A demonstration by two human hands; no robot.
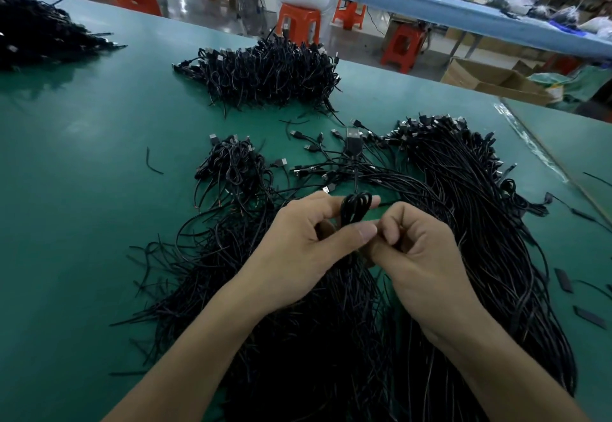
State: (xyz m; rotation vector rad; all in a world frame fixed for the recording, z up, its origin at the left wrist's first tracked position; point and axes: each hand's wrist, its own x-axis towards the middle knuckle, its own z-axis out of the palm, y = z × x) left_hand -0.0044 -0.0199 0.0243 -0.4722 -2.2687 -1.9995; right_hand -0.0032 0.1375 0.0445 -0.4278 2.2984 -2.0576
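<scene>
Just above the near middle of the green desk, the left hand has its grip closed on one small coil of black cable, thumb on the near side and forefinger behind it. The coil's long axis runs away from the person, leaning slightly right at the top. From its far end a single strand rises to one USB plug, held clear of the desk. The right hand sits just right of the coil and almost touches the left thumb. Its fingers are curled tight, and its grip appears to pinch the short tail that crosses over from the coil, though what lies inside the fist is hidden. Judging by this, the next wrap depends on that tail, which lies to the right of the coil and nearer the right hand. Under both wrists spreads one loose heap of uncoiled cables, too many to count. Two piles of finished coils lie beyond it, a small pile to the left and a large pile further back. One more dark heap lies at the far left.
</scene>
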